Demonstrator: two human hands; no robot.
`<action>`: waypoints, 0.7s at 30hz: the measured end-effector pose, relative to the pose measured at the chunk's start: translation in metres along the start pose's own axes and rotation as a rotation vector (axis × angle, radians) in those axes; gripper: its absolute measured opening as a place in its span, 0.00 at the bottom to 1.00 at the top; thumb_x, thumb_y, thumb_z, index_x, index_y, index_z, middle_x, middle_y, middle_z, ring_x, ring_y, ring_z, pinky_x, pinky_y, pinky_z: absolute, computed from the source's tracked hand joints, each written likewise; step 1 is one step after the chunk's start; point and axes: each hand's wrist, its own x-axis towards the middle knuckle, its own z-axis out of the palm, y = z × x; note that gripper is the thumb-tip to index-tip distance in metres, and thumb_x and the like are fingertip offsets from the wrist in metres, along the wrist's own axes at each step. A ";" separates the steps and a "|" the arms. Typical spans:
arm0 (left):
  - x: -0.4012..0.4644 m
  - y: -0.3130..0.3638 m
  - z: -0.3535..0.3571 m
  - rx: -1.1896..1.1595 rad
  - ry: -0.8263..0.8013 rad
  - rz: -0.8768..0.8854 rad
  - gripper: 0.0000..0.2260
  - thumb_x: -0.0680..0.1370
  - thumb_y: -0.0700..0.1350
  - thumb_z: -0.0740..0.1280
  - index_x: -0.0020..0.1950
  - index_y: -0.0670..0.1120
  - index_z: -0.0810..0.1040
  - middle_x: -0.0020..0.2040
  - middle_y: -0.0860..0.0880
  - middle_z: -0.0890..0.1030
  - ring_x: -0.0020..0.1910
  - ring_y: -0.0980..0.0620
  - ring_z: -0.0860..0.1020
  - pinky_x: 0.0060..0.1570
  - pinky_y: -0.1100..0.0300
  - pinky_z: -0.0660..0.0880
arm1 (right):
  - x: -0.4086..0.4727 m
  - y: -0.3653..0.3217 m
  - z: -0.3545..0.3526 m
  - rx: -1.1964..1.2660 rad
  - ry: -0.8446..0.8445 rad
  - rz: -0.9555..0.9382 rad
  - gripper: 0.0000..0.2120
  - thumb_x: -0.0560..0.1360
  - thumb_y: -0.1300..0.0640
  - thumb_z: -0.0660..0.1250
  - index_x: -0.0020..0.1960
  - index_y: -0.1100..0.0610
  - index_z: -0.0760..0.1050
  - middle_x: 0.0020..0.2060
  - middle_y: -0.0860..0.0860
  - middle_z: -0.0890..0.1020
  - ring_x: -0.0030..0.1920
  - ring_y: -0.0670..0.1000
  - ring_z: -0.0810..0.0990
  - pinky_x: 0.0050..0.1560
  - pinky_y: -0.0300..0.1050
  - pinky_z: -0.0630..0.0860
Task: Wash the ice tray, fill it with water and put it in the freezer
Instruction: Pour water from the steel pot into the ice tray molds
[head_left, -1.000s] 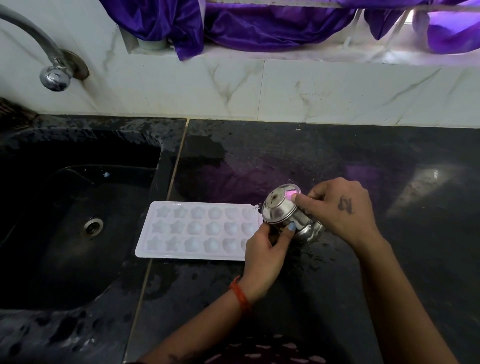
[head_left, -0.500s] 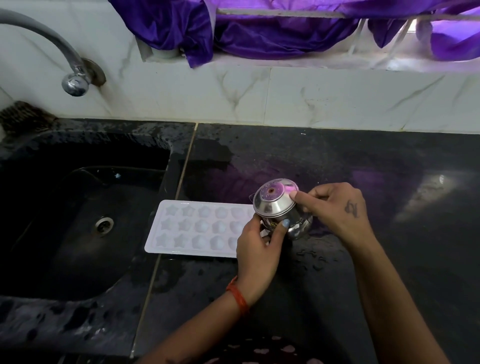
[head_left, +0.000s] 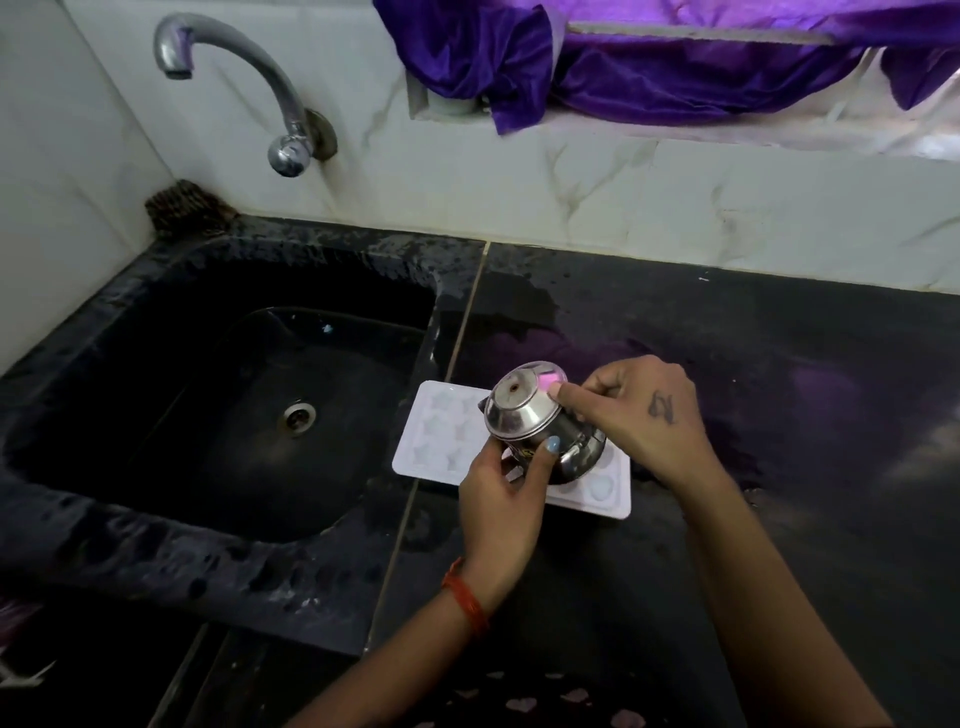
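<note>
Right beside the sink, the white ice tray (head_left: 447, 436) lies flat on the wet black counter (head_left: 727, 364), its left end reaching to the seam between counter and sink rim; star-shaped and rounded moulds show on its left part and at its near right corner, while the middle is hidden. Over the tray both hands hold a small steel pot (head_left: 540, 421), tipped so that its flat bottom faces up and toward the camera and its mouth points down to the tray. The left hand (head_left: 501, 499) comes from below, fingers curled round the pot's near side, the thumb with a blue-painted nail pressed on the steel. The right hand (head_left: 644, 415), marked with a small dark tattoo on its back, grips the far right side, its fingers bent and one fingertip laid on the edge of the pot's bottom. An orange thread band (head_left: 467, 605) circles the left wrist. To the left is the black sink (head_left: 156, 364) with its round drain (head_left: 299, 418), and a curved metal tap (head_left: 244, 78) juts from the white marble-patterned wall (head_left: 623, 197) above it. A dark scrubber (head_left: 184, 208) sits at the sink's far left corner. Purple cloth (head_left: 649, 67) hangs over the ledge at the top.
</note>
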 end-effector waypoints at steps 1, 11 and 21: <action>0.001 -0.001 -0.005 -0.010 0.000 -0.009 0.12 0.75 0.49 0.69 0.57 0.47 0.79 0.45 0.59 0.81 0.42 0.70 0.79 0.40 0.79 0.70 | 0.001 -0.005 0.005 -0.018 -0.008 -0.017 0.20 0.70 0.41 0.70 0.30 0.57 0.80 0.26 0.53 0.82 0.32 0.52 0.81 0.38 0.47 0.76; 0.013 -0.009 -0.030 -0.129 -0.050 -0.116 0.14 0.76 0.52 0.66 0.56 0.45 0.80 0.48 0.51 0.85 0.48 0.57 0.82 0.54 0.59 0.77 | 0.006 -0.044 0.028 -0.252 -0.040 -0.087 0.23 0.71 0.38 0.66 0.34 0.58 0.81 0.28 0.54 0.81 0.33 0.53 0.80 0.35 0.44 0.73; 0.016 -0.007 -0.036 -0.170 -0.078 -0.144 0.13 0.76 0.52 0.66 0.55 0.47 0.80 0.48 0.51 0.85 0.49 0.54 0.83 0.57 0.53 0.77 | 0.008 -0.053 0.033 -0.296 -0.033 -0.061 0.20 0.72 0.41 0.68 0.26 0.49 0.70 0.23 0.45 0.72 0.32 0.49 0.75 0.28 0.38 0.63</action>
